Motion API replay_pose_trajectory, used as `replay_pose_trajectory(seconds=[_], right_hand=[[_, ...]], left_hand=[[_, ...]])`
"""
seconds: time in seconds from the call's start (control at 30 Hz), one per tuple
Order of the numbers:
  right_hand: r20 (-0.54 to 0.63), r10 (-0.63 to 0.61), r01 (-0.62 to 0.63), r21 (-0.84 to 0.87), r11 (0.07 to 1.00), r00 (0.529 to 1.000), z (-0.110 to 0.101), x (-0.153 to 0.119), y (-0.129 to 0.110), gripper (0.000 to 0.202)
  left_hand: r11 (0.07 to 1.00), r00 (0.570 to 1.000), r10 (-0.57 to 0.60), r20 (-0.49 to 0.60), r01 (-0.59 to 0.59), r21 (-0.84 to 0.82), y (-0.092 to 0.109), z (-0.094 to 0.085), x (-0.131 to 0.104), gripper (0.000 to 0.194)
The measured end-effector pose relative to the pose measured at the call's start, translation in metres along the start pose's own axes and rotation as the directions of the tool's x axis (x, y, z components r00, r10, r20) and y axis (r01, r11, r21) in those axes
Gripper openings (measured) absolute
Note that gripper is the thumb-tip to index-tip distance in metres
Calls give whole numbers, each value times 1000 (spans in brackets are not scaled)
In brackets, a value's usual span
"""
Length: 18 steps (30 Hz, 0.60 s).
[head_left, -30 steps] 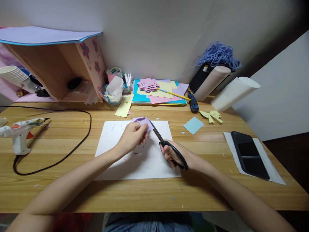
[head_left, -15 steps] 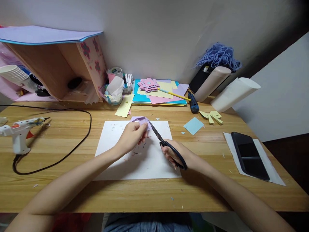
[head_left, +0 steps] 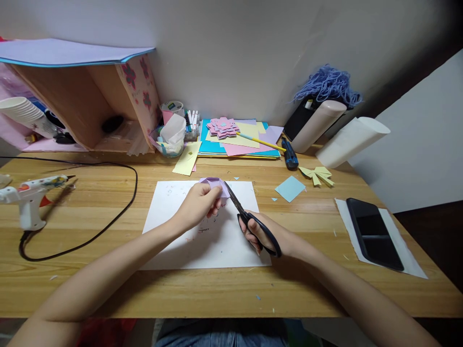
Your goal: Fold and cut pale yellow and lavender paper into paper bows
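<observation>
Pinched in my left hand (head_left: pixel 200 202) is a folded piece of purple paper (head_left: pixel 224 190), held above a white sheet (head_left: pixel 173 253) marked with small scribbles. My right hand (head_left: pixel 262 231) grips black-handled scissors (head_left: pixel 237 200) through their loops. Their dark blades point up and left, the tips at the right edge of the purple paper. Whether the blades are parted is hard to make out. My left fingers hide part of the purple paper.
At left lies a hot glue gun (head_left: pixel 31 202) with its looping black cord (head_left: pixel 133 193). Right of the sheet are a blue paper square (head_left: pixel 290 188), a yellow paper bow (head_left: pixel 318 174), a utility knife (head_left: pixel 290 155) and a phone (head_left: pixel 374 233). Behind sits a pink paper flower (head_left: pixel 222 127) on coloured papers.
The purple paper has turned slightly in my left fingers and shifted a little right. My right fingers have shifted on the scissor loops, and the blades have moved slightly.
</observation>
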State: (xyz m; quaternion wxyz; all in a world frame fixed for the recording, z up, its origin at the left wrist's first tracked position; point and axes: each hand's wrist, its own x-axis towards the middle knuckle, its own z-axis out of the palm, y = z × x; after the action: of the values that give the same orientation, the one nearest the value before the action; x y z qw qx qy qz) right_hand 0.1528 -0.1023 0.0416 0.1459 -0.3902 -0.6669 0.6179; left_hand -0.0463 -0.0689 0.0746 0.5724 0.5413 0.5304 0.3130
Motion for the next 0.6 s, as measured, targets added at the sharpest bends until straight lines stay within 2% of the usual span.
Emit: replay_pose_trajectory(seconds=[0.27,0.6], right_hand=[[3,-18,18,12,1000,1000,2,0,-2,58],[-35,-18,21,82,996,999,4,4,9,53]], left_hand=[[1000,999,14,48,-14,8,0,0,-1,41],[1000,998,14,55,-14,3,1,0,-1,41]])
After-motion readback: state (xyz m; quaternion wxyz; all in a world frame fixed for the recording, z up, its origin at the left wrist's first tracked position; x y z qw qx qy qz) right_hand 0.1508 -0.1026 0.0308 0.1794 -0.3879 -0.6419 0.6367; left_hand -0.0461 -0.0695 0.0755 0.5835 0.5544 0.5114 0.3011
